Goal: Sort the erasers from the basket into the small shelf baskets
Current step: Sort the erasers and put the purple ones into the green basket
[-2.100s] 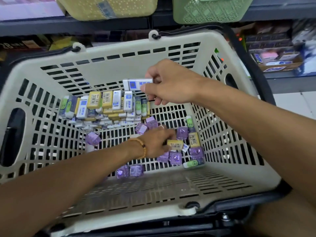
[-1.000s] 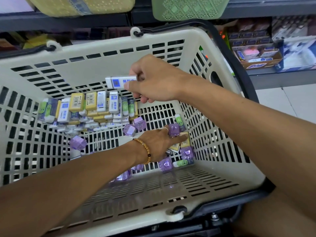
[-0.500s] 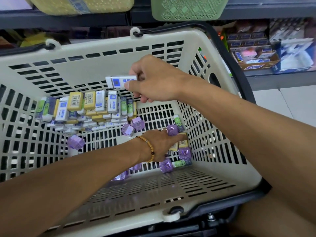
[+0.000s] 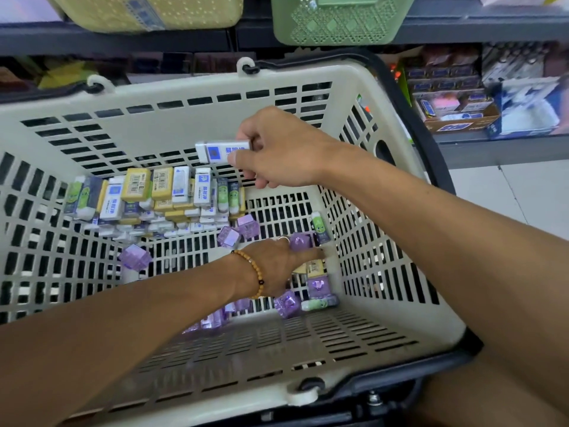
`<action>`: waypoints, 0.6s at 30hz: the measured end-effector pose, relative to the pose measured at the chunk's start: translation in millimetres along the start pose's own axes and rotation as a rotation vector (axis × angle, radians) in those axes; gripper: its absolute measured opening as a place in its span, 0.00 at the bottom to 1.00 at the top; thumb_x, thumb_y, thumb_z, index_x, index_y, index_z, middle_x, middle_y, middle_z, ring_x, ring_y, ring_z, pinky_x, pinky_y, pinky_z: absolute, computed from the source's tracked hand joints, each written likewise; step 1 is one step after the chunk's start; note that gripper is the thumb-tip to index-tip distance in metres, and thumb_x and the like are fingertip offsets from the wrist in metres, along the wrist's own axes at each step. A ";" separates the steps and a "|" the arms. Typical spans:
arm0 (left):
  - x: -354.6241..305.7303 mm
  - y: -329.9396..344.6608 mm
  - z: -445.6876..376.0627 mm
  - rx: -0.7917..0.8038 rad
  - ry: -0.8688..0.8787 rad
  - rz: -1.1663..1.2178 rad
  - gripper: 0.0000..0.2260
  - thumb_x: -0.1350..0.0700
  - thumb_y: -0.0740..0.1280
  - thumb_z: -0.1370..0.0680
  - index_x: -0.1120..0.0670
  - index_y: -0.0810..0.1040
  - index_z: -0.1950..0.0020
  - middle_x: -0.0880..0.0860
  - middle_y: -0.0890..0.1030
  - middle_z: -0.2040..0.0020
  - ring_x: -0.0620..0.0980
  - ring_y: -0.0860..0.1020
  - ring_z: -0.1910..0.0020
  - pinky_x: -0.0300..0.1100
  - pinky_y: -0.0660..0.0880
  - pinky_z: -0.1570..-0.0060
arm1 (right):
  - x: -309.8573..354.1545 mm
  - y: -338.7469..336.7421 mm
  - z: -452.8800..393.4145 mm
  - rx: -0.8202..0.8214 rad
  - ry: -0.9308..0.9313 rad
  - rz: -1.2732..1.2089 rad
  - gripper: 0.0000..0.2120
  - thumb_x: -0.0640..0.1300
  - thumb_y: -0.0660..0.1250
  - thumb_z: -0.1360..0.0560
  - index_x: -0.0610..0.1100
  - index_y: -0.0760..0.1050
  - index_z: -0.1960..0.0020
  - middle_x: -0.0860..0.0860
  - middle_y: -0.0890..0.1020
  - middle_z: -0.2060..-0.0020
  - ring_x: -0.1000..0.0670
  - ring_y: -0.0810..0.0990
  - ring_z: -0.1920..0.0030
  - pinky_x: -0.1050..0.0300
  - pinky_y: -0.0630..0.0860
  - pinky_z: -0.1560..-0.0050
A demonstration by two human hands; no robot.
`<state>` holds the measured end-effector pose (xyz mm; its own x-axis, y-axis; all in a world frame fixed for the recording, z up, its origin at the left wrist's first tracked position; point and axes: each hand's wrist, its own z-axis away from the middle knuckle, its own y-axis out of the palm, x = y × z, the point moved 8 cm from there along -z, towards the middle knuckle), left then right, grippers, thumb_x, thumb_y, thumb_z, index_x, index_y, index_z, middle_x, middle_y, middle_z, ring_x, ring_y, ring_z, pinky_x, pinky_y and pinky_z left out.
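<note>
A cream slotted shopping basket (image 4: 172, 100) fills the view. A stack of white-blue, yellow and green sleeved erasers (image 4: 160, 192) lies against its far wall. Purple cube erasers (image 4: 135, 257) are scattered over the floor. My right hand (image 4: 277, 149) hovers above the stack, pinching a white eraser with a blue label (image 4: 218, 151). My left hand (image 4: 277, 266), with a bead bracelet, reaches down into the right corner among purple cubes, a yellow eraser (image 4: 315, 268) and a green one (image 4: 317, 303); its fingertips touch this cluster, and whether they grip anything is hidden.
A yellow shelf basket (image 4: 147, 10) and a green shelf basket (image 4: 338, 23) sit on the grey shelf above the shopping basket. Boxed stationery (image 4: 455, 115) fills a lower shelf at the right. The basket's black handle (image 4: 409, 112) arcs along its right rim.
My left hand has slid from the middle of the loose erasers toward the right corner. My right hand keeps holding the white eraser in nearly the same place.
</note>
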<state>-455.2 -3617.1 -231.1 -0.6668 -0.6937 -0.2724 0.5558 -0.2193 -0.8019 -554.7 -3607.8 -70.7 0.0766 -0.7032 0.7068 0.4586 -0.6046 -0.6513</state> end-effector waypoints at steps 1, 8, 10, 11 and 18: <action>3.7 0.7 1.0 0.004 -0.016 0.006 0.39 0.56 0.70 0.25 0.35 0.48 0.27 0.56 0.72 0.48 0.46 0.70 0.65 0.40 0.69 0.72 | 0.3 -0.3 -0.1 -0.003 -0.003 0.000 0.14 0.45 0.64 0.20 0.33 0.76 0.46 0.40 0.84 0.56 0.49 0.85 0.63 0.49 0.83 0.58; 6.1 10.5 -0.4 0.085 -0.093 -0.023 0.42 0.57 0.66 0.23 0.30 0.40 0.27 0.63 0.67 0.34 0.46 0.67 0.67 0.39 0.64 0.76 | 3.0 2.4 -1.4 -0.005 -0.016 0.011 0.12 0.46 0.64 0.20 0.36 0.76 0.47 0.43 0.84 0.57 0.50 0.85 0.62 0.53 0.83 0.57; 4.8 6.1 2.5 0.072 -0.087 -0.003 0.39 0.61 0.64 0.23 0.32 0.45 0.26 0.64 0.65 0.32 0.47 0.67 0.68 0.38 0.62 0.77 | 3.1 2.9 -1.5 -0.001 -0.011 0.008 0.13 0.46 0.64 0.20 0.34 0.76 0.47 0.42 0.84 0.56 0.50 0.85 0.63 0.52 0.82 0.57; 5.4 2.8 4.8 0.044 -0.086 0.007 0.38 0.63 0.63 0.23 0.33 0.48 0.26 0.64 0.66 0.33 0.46 0.66 0.69 0.37 0.61 0.77 | 2.9 2.5 -1.5 0.000 -0.009 0.008 0.14 0.46 0.64 0.20 0.34 0.76 0.46 0.42 0.84 0.56 0.50 0.85 0.63 0.52 0.82 0.57; 21.1 0.7 25.6 -0.040 -0.133 0.136 0.34 0.69 0.60 0.25 0.36 0.55 0.32 0.54 0.69 0.47 0.45 0.70 0.70 0.35 0.61 0.75 | 2.9 1.8 -1.7 0.001 -0.019 0.024 0.13 0.46 0.64 0.20 0.34 0.76 0.48 0.42 0.84 0.56 0.49 0.85 0.62 0.51 0.82 0.55</action>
<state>-456.1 -3649.5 -223.8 -0.5141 -0.8001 -0.3090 0.6139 -0.0917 -0.7840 -555.2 -3611.6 -70.3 0.1042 -0.7102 0.6962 0.4573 -0.5875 -0.6677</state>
